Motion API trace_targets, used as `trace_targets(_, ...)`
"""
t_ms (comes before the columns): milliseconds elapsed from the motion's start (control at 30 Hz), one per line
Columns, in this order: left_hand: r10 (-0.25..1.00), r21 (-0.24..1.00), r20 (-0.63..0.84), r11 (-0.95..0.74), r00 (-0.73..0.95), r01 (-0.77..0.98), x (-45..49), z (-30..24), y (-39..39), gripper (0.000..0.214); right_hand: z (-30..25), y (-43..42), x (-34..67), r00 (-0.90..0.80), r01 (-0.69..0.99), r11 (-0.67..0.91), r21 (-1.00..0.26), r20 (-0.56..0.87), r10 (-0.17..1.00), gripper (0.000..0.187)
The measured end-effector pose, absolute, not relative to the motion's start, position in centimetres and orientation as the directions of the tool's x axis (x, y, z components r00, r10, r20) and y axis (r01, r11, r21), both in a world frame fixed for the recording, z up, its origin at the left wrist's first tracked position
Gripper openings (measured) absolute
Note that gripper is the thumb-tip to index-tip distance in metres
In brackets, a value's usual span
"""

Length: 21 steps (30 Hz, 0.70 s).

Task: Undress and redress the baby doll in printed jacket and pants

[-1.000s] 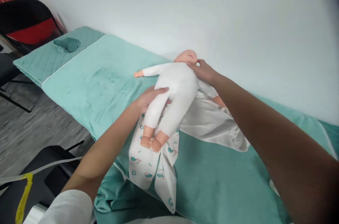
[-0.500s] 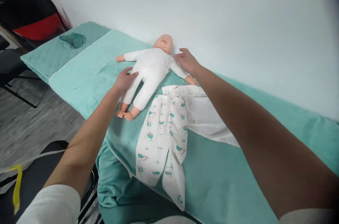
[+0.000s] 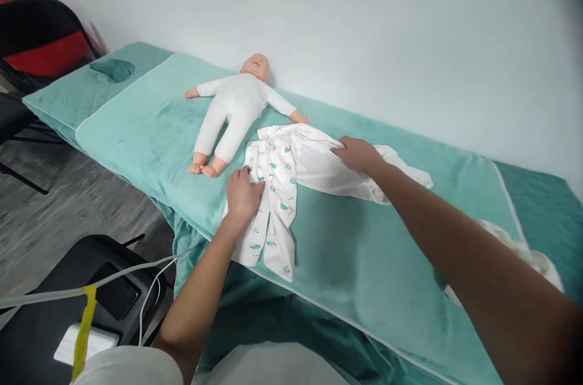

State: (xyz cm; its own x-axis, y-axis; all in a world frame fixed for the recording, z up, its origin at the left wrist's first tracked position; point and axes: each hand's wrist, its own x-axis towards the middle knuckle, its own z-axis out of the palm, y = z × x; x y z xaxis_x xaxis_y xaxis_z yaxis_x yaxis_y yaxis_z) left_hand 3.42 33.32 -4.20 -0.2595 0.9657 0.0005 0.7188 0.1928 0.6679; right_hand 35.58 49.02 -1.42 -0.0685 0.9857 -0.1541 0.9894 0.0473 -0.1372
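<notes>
A baby doll (image 3: pixel 237 99) in a white bodysuit lies on its back on the green bed cover (image 3: pixel 146 112), arms spread. Below its feet is a pair of white baby trousers (image 3: pixel 277 190) with a green print, laid flat. My left hand (image 3: pixel 243 195) rests on the left side of these trousers, thumb and fingers apart. Beside them, partly against their waist, lies a plain white garment (image 3: pixel 319 172), its kind unclear. My right hand (image 3: pixel 359 155) pinches its upper edge, where the cloth is bunched.
A white wall (image 3: pixel 364 39) runs behind the bed. At lower left a black chair (image 3: pixel 50 282) carries a dark phone-like object, a white box (image 3: pixel 86 342) and cables with yellow tape (image 3: pixel 83 330). Pale cloth (image 3: pixel 546 266) lies at right, partly behind my right arm.
Both hands have left the doll's sides. My left hand has come down onto the printed trousers; my right has moved over and taken hold of the white garment. The view has shifted.
</notes>
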Motion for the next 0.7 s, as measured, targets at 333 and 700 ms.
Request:
trace_targets(333, 0.97, 0.946, 0.146, -0.194, 0.193, 0.259, 6.0, -1.8, 29.9, 0.01, 1.4, 38.5, 26.2, -0.395, 0.663, 0.37, -0.651, 0.115, 0.911, 0.027)
trace_targets(700, 0.876, 0.45, 0.408, -0.436, 0.255, 0.779, 3.7, -2.7, 27.9, 0.066, 3.5, 30.6, 22.1, -0.701, 0.48, 0.448, -0.754, -0.022, 0.713, 0.024)
